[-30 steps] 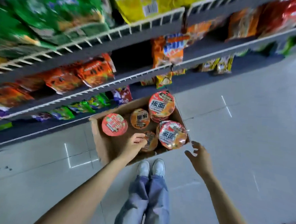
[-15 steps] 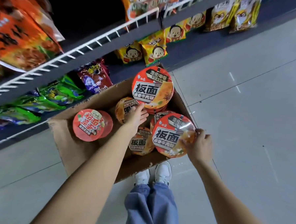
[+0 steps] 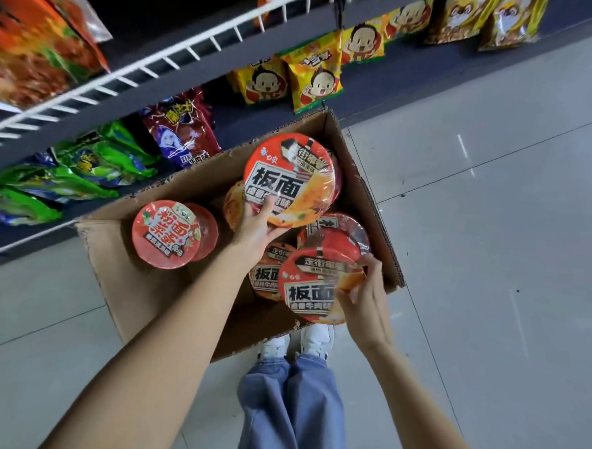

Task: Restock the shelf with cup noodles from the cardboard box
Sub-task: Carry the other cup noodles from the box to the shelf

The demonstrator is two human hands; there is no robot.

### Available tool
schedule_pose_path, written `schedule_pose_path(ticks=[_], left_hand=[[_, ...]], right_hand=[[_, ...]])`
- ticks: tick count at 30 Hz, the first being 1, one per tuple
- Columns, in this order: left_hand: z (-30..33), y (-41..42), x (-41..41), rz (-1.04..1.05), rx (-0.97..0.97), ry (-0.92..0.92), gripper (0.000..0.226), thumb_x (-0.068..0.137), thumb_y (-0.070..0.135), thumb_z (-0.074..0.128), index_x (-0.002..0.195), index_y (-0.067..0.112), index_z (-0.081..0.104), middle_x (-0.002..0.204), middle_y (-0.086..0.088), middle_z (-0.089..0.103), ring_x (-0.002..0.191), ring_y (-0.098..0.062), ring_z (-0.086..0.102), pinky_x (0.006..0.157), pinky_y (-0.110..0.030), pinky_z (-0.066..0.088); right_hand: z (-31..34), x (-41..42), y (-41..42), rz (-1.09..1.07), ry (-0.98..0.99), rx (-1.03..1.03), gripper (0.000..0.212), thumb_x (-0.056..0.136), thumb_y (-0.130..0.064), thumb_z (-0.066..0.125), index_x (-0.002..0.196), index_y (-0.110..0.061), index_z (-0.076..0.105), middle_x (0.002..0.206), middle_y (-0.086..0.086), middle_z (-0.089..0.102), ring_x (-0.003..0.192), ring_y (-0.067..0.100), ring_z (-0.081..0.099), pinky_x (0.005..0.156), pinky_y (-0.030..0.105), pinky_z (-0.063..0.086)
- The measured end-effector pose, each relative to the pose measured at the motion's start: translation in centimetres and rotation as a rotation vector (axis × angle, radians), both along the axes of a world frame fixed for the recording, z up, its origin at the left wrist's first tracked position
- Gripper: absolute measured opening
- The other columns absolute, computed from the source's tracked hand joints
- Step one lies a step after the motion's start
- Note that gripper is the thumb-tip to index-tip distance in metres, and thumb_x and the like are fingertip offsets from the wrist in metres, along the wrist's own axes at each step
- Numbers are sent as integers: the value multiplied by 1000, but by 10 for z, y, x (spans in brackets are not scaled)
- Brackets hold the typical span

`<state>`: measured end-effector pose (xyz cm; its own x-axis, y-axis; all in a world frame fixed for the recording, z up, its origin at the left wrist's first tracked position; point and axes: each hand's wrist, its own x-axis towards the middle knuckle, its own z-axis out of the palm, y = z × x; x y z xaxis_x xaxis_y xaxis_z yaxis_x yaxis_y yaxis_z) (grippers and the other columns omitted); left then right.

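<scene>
Two noodle bowls had come up from the cardboard box (image 3: pixel 140 298): my left hand (image 3: pixel 253 227) gripped the upper bowl (image 3: pixel 290 181), my right hand (image 3: pixel 362 300) the lower bowl (image 3: pixel 319 280). Both were raised, ready for the shelf (image 3: pixel 180 53).

both hands (image 3: pixel 256 227) now gripping, lifting noodle bowls (image 3: pixel 290 179).

Open brown cardboard box (image 3: pixel 140 285) on the floor beside the bottom shelf (image 3: pixel 273 115), holding red-lidded noodle bowls: one far bowl (image 3: pixel 290 179) tilted up, one near bowl (image 3: pixel 322 277) raised at the right wall, a smaller red cup (image 3: pixel 165 234) at left.
</scene>
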<state>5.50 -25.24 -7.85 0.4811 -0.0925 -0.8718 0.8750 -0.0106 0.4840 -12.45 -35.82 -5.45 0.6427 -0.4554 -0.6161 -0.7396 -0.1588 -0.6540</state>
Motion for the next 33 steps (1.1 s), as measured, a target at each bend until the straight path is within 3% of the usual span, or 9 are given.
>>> schedule_pose_path(ticks=[5,9,12,15,19,22,26,29,33], left_hand=[[8,51,-14,-50,93,-92,55,95,26,50,144,26,23,137,-8,48,115,-22,54,88,-35,48],[12,85,-23,-33,179,-122,61,94,28,52,146,26,21,139,-10,48,119,-24,54,85,-34,50],[14,99,-28,-19,203,-126,61,93,27,53,146,26,22,139,-8,48,121,-25,53,81,-32,51],[13,106,-36,-37,193,-112,56,94,26,52,143,26,25,138,-8,48,121,-25,53,85,-36,50],[9,105,-46,-115,184,-93,51,94,25,52,140,24,30,139,-7,48,122,-24,52,89,-38,49],[11,101,-51,-121,197,-75,49,95,24,52,139,22,31,138,-7,48,122,-24,52,90,-40,49],[25,104,-48,-104,241,-68,51,96,24,51,141,24,29,137,-7,46,121,-24,52,92,-42,49],[54,109,-44,-135,262,-101,50,94,28,53,138,23,31,132,-5,49,106,-20,56,82,-39,53],[132,106,-42,-204,164,-155,39,95,22,52,130,24,35,114,5,52,97,-15,55,68,-33,55]], right_hand=[[-8,-4,-17,-152,44,63,69,81,1,59,137,-35,39,109,-9,62,89,19,62,76,35,50],[-18,-4,-26,-465,102,184,52,81,2,62,120,-32,55,108,8,68,91,29,67,72,56,56],[-17,0,-22,-490,119,228,56,83,1,63,129,-27,45,110,4,63,88,21,64,74,50,58],[-17,5,-18,-539,48,433,69,87,1,62,139,-27,27,105,-4,55,84,11,61,61,34,59],[-22,5,-18,-506,-9,423,62,86,4,61,137,-16,33,105,6,57,79,16,61,43,21,50],[-20,2,-15,-505,-32,381,58,85,2,64,132,-18,37,112,10,60,90,27,64,49,31,57],[17,-1,-20,-535,-143,421,50,85,-1,64,119,-27,40,109,8,62,81,19,68,52,31,56],[70,-4,-28,-469,-228,538,58,67,-27,81,113,-38,47,109,4,68,90,23,70,61,35,58],[164,5,-30,-314,-261,560,52,69,-20,70,111,-43,49,108,6,68,88,20,70,61,34,58]])
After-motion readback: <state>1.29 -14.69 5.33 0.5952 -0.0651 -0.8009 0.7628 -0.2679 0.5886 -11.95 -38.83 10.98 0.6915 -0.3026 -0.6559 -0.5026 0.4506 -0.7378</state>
